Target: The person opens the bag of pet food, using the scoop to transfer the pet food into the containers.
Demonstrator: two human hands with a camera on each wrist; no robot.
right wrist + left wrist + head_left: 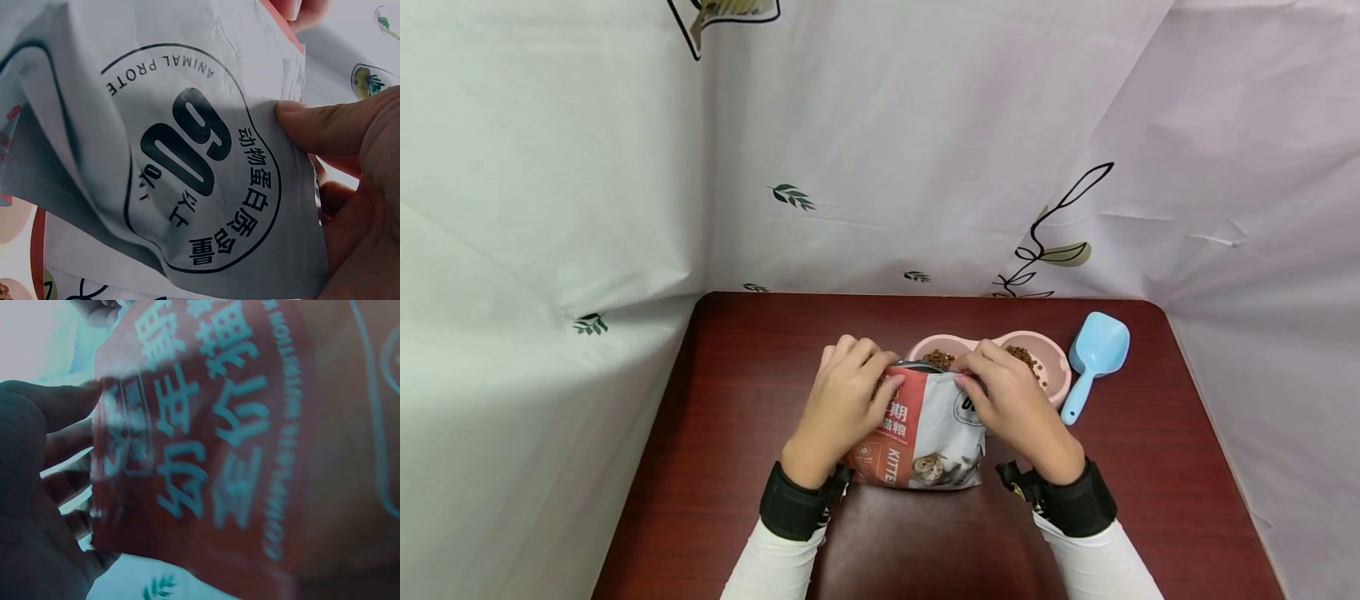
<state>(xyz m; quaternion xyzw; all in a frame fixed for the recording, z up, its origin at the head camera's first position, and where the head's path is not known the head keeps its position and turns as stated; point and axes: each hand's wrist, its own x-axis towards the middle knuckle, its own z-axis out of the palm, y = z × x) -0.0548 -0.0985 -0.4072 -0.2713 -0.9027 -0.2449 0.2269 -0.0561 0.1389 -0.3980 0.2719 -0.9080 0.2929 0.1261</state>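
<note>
A red and white bag of kitten food (917, 442) stands on the table in front of me, printed with a kitten. At its top left corner my left hand (842, 400) pinches the edge, thumb on the front and fingers behind. My right hand (1018, 404) pinches the top right corner the same way. Between the hands the top edge gapes a little, showing a dark inside. Close up in the left wrist view are the bag's red panel (187, 437) and the left thumb (69, 403). The right wrist view shows the white panel (187, 156) with the right thumb (325, 128) on it.
Behind the bag sits a pink double bowl (1060, 371), partly hidden by the right hand, with brown kibble (938, 359) in both halves. A light blue scoop (1097, 346) lies to its right. White patterned cloth (887, 150) hangs beyond the dark red table (760, 367).
</note>
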